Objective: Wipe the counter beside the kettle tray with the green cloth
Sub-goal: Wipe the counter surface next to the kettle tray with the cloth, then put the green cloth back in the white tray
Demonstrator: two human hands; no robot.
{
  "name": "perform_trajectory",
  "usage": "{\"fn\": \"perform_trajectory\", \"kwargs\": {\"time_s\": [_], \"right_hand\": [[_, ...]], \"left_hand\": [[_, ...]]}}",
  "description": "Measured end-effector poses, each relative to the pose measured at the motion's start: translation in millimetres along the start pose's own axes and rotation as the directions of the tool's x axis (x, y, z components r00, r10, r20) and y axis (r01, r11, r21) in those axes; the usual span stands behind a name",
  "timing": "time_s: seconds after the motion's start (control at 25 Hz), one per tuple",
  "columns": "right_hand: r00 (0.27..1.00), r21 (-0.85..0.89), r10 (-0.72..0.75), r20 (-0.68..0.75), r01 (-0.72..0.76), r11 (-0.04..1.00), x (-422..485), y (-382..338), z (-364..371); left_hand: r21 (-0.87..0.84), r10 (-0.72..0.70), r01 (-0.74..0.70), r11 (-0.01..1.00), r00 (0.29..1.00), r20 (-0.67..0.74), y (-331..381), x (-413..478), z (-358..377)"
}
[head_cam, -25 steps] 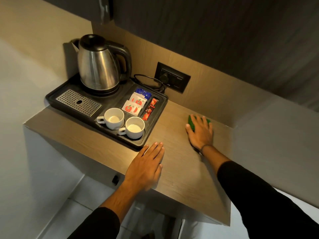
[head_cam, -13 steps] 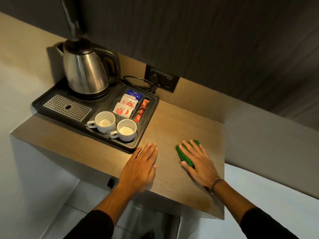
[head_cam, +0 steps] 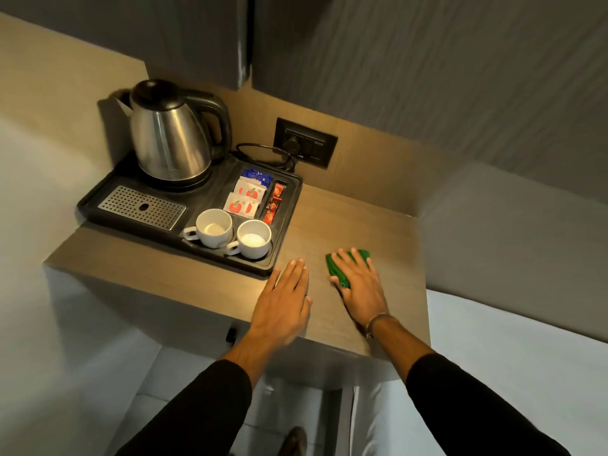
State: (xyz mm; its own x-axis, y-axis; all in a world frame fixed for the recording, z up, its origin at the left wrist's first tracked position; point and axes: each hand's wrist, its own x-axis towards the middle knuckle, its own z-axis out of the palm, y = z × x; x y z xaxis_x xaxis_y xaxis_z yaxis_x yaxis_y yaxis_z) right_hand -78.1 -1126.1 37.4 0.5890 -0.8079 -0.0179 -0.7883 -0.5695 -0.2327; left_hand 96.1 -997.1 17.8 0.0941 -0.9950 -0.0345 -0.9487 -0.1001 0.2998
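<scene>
The green cloth (head_cam: 339,269) lies bunched on the wooden counter (head_cam: 362,222), to the right of the black kettle tray (head_cam: 98,200). My right hand (head_cam: 360,286) presses flat on the cloth with fingers spread, covering most of it. My left hand (head_cam: 283,307) rests flat on the counter near the front edge, just off the tray's front right corner, holding nothing. A steel kettle (head_cam: 171,139) stands at the back of the tray.
The tray also holds two white cups (head_cam: 230,233), sachets (head_cam: 246,199) and a metal drip grate (head_cam: 141,207). A wall socket (head_cam: 306,143) with the kettle's cord sits behind the counter. A white bed surface (head_cam: 526,373) lies right of the counter edge.
My right hand has dragged the cloth from the back of the counter toward the front, then shifted it slightly. The left hand has stayed flat in place.
</scene>
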Motion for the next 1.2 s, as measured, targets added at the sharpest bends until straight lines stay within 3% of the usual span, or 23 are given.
{"fn": "perform_trajectory", "kwargs": {"time_s": [0.24,0.48,0.68,0.88,1.2], "right_hand": [[0.999,0.124,-0.037,-0.038,0.042,0.991,-79,-45,-3],[0.94,0.17,-0.319,-0.124,0.336,0.926,-167,-128,15],[0.849,0.216,-0.524,-0.073,0.526,0.822,-259,-223,53],[0.726,0.344,-0.688,0.013,0.643,0.684,-375,-340,94],[0.521,0.446,-0.846,0.11,0.735,0.51,-571,-523,160]], "left_hand": [[0.042,-0.107,0.11,0.993,0.993,-0.047,-5,-98,-24],[0.055,-0.393,0.403,0.914,0.909,-0.136,-14,-269,-37],[0.019,-0.626,0.637,0.771,0.762,-0.163,-2,-456,-18],[-0.022,-0.835,0.846,0.532,0.521,-0.175,13,-644,2],[-0.091,-0.968,0.973,0.213,0.197,-0.158,7,-880,26]]}}
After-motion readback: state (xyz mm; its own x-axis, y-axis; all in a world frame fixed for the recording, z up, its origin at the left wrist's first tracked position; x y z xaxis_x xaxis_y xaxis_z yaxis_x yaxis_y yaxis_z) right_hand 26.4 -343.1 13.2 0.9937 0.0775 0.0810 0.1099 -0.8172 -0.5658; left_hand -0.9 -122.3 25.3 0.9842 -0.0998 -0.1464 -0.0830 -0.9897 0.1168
